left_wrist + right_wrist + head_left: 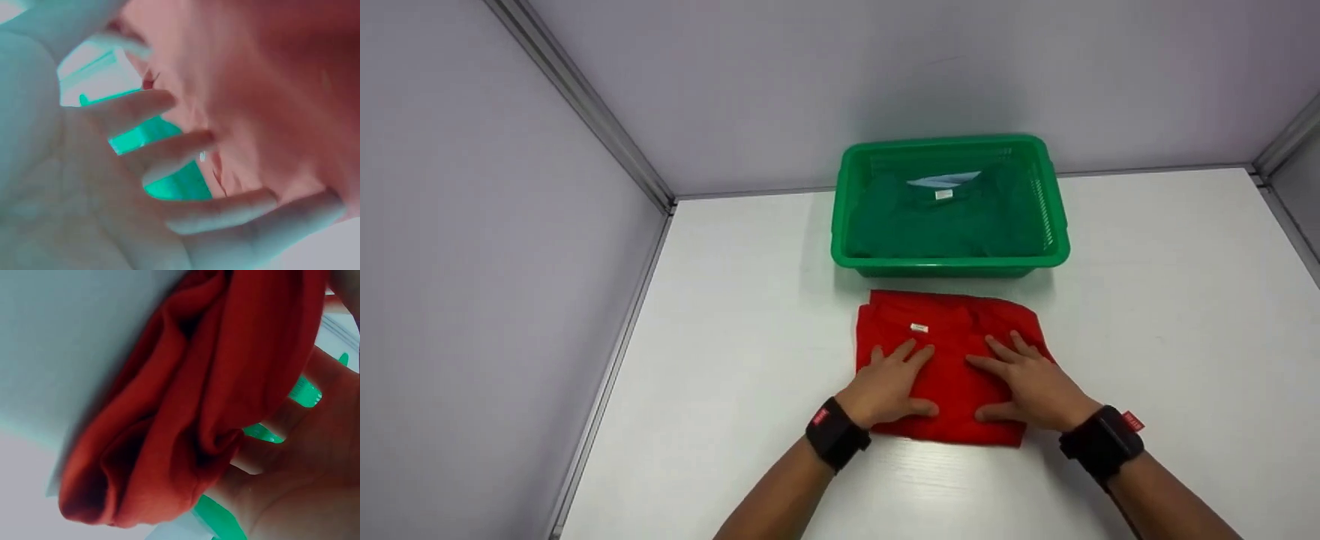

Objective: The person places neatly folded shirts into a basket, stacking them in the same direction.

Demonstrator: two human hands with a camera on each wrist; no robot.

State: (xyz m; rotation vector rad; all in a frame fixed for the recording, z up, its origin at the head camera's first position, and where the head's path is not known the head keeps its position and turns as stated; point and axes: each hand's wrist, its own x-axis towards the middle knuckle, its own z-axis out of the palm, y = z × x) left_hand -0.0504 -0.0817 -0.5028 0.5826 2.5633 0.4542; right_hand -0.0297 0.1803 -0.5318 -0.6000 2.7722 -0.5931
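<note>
Bench [1170, 315]: white surface filling the lower and middle frame of the head view, walled by pale panels on the left, back and far right.
Basket [950, 262]: green plastic crate with slotted walls, standing at upper centre of the frame against the back wall; its near rim lies just beyond the red garment.
Green garment [930, 225]: folded cloth lying inside the basket, a small white label and a pale collar strip showing near its top.
Red garment [952, 337]: folded into a rough rectangle on the bench at centre frame, just below the basket; a small white tag [919, 328] shows near its upper edge. In the right wrist view its bunched edge [185, 416] fills the middle of the frame.
Right hand [1031, 386]: lies flat on the right half of the red garment, fingers straight and spread, pointing toward the basket; grip wide, holding nothing.
Left hand [889, 382]: lies flat on the left half of the red garment, fingers straight and spread, thumb along the lower edge; grip wide, holding nothing.
Wrist bands: black strap [836, 435] on the left wrist, black strap [1102, 442] on the right.
</note>
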